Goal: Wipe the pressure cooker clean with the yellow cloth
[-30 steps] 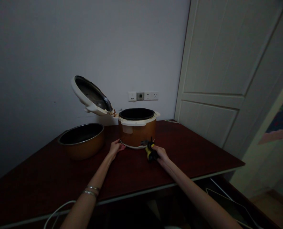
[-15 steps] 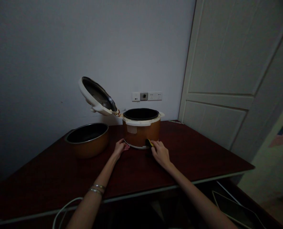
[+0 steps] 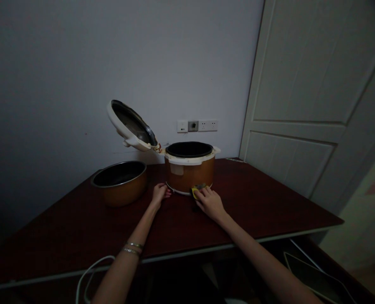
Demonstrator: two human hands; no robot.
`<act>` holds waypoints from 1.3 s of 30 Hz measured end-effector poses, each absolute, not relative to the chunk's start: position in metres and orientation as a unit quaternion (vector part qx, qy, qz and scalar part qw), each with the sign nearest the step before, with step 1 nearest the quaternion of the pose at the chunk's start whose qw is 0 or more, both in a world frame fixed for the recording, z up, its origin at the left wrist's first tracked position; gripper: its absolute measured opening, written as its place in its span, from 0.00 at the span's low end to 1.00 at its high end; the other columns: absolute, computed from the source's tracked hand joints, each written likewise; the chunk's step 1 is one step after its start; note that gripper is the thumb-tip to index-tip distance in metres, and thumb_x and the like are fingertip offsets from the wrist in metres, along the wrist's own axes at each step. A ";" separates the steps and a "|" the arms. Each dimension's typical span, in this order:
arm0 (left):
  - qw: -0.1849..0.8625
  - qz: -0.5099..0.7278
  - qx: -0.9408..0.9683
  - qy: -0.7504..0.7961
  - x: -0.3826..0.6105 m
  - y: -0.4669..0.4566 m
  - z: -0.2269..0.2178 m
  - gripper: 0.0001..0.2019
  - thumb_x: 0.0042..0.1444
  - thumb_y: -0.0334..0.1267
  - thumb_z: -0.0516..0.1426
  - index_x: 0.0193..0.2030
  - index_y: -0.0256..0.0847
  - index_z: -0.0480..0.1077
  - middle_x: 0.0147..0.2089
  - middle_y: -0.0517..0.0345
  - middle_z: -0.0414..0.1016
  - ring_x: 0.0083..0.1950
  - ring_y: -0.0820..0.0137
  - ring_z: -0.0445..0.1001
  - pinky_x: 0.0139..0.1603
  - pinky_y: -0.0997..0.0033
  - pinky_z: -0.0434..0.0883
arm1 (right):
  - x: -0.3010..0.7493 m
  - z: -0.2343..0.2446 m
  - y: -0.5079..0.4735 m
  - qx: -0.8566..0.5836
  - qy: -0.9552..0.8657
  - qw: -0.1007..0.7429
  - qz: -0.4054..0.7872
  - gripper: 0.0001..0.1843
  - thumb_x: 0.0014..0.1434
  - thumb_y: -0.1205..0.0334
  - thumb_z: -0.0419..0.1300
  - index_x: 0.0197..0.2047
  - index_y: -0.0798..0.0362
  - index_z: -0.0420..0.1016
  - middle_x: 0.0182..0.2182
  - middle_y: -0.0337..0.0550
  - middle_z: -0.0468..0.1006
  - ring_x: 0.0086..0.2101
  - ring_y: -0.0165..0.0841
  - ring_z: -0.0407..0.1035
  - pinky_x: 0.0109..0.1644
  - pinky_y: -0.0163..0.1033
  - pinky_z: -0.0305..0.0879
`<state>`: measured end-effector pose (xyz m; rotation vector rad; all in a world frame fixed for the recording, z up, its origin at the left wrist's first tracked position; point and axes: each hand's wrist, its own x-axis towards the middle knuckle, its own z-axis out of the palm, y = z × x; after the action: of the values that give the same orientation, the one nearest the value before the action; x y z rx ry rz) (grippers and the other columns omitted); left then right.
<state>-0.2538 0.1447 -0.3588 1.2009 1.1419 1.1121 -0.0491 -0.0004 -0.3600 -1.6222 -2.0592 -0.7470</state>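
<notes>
A brown and cream rice cooker [image 3: 192,173] stands on the table with its lid [image 3: 132,124] swung up to the left. At the lower left of its base is my left hand [image 3: 160,195], fingers curled against the bottom rim. Between the fingers of my right hand [image 3: 211,202] is a yellow and dark sponge [image 3: 195,193], pressed against the lower front of the cooker. To the left sits a brown pot [image 3: 120,185] with a dark inside and a metal rim.
The dark red table [image 3: 174,228] meets the wall, where a row of sockets [image 3: 208,125] is fixed. On the right is a white panelled door [image 3: 298,97]. A white cable [image 3: 86,274] loops over the front edge at left. An open drawer [image 3: 316,270] juts out below right.
My right hand has turned and shifted the sponge slightly along the cooker's base, so more of it shows. My left hand stays at the base. The whole view has shifted slightly.
</notes>
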 end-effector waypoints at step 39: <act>0.592 0.256 0.693 0.322 -0.216 0.086 -0.360 0.15 0.43 0.42 0.66 0.31 0.33 0.72 0.25 0.55 0.76 0.19 0.74 0.72 0.16 0.79 0.66 | -0.048 -0.363 -0.003 -0.641 -0.696 0.321 -0.032 0.19 0.56 0.57 0.58 0.48 0.56 0.76 0.44 0.49 0.78 0.47 0.42 0.65 0.52 0.44 0.61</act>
<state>-0.2157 0.0862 -0.3602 1.6129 0.7480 0.5944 -0.0482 -0.0032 -0.3631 -1.6842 -1.8299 -0.0851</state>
